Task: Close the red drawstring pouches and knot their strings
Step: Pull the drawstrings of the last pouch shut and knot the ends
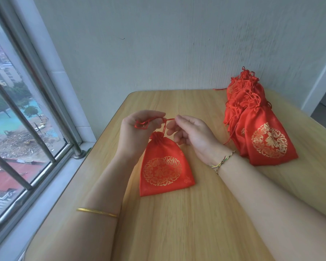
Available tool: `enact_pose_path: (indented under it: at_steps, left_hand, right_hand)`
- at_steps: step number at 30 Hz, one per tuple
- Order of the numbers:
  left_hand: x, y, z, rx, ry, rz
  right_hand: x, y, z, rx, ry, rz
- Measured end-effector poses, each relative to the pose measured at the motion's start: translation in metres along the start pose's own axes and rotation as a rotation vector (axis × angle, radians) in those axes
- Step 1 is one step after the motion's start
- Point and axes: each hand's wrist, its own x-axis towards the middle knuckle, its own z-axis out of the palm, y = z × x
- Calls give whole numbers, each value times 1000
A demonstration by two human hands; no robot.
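A red drawstring pouch (164, 166) with a gold round pattern lies flat on the wooden table (186, 223), its mouth gathered tight at the top. Its red strings (165, 124) rise from the mouth to both hands. My left hand (139, 129) hovers above the mouth, with a bundle of string loops held in its curled fingers. My right hand (190, 132), just right of the mouth, pinches the string's other end between thumb and forefinger. The string is stretched short between the two hands.
A pile of several red pouches (256, 117) with gathered mouths and loose strings lies at the table's back right. A barred window (17, 129) runs along the left beside the table edge. A grey wall stands behind.
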Motion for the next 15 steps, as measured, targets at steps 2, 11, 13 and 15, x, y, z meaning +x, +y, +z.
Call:
enact_pose_path:
  at_steps: [2,11,13,15]
  left_hand:
    - [0,1,-1,-9,-25,-25]
    - [1,1,-4,-63,35,-275]
    - [2,1,-3,-75,115,-313]
    - [4,0,-5,-59,190,-327]
  right_hand:
    - [1,0,0,36,40,15]
    - [0,-3,0,129,112,52]
    - [1,-3,0,148,132,60]
    - [1,-3,-1,164,155,64]
